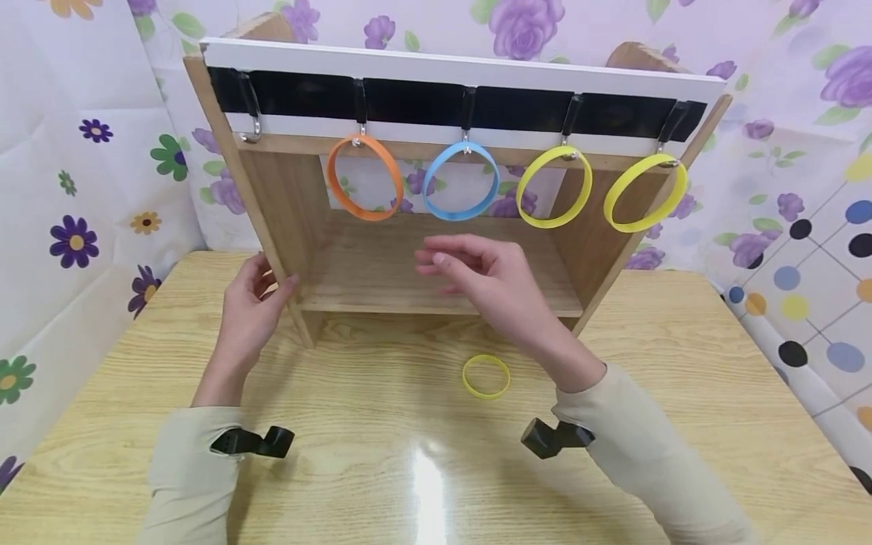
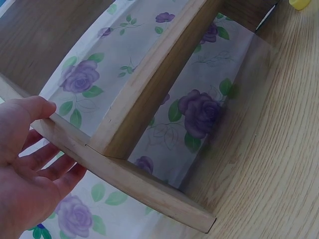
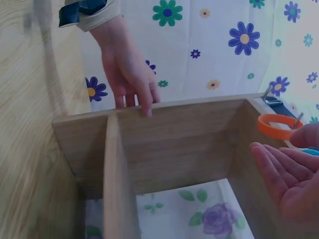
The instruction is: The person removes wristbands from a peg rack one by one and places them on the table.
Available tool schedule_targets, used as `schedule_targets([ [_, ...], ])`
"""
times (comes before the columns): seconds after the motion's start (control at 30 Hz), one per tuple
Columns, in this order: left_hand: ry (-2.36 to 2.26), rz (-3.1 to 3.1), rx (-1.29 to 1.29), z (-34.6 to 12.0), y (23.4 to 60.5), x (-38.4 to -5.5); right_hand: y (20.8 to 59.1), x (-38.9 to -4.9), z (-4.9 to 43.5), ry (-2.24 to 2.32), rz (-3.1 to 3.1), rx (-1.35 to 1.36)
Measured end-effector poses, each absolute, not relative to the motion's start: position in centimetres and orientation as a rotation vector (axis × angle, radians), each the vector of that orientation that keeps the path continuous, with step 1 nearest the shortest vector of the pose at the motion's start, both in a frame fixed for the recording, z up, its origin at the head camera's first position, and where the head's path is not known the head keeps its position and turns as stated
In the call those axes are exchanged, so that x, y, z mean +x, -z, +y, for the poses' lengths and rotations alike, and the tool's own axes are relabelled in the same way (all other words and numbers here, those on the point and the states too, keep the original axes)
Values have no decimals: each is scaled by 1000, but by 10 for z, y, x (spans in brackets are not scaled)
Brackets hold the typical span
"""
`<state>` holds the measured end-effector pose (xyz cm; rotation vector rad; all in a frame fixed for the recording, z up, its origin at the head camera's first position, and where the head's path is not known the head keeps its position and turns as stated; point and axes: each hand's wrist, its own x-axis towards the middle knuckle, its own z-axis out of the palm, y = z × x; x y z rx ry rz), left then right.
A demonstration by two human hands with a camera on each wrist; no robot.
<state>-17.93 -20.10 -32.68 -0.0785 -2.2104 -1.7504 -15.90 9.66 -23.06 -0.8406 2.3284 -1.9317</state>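
A wooden rack (image 1: 381,299) stands on the table. Along its top runs a row of hooks, from which an orange wristband (image 1: 331,182), a blue wristband (image 1: 426,189), a yellow wristband (image 1: 521,198) and, at the far right, a second yellow wristband (image 1: 609,206) hang. My left hand (image 1: 250,310) holds the rack's left side panel, thumb on the front edge and fingers round the outer side, as the left wrist view also shows. Below the blue wristband, my right hand (image 1: 493,284) hovers before the rack with loosely bent fingers and nothing in them. A third yellow wristband (image 1: 465,382) lies flat on the table.
The leftmost metal hook (image 1: 253,130) sits beside the orange wristband. Light wood tabletop (image 1: 368,454) extends in front of the rack. Flower-patterned sheets (image 1: 75,189) hang behind and to the left, and a dotted sheet (image 1: 811,333) hangs at the right.
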Motion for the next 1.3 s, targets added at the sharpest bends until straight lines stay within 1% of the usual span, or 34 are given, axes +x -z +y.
schedule_targets([
  [0.1,1765,-2204,-78,-201,328,-180,223,-161,90,1989,2324,-877],
  [0.27,1766,-2200,-81,-202,329,-182,215,-165,79,2017,2335,-864],
  [0.73,1744,-2207,-87,-202,329,-182,207,-175,53,2189,2225,-704],
  [1.3,1730,-2206,-91,-203,330,-182,203,-175,46,2353,2027,-696],
])
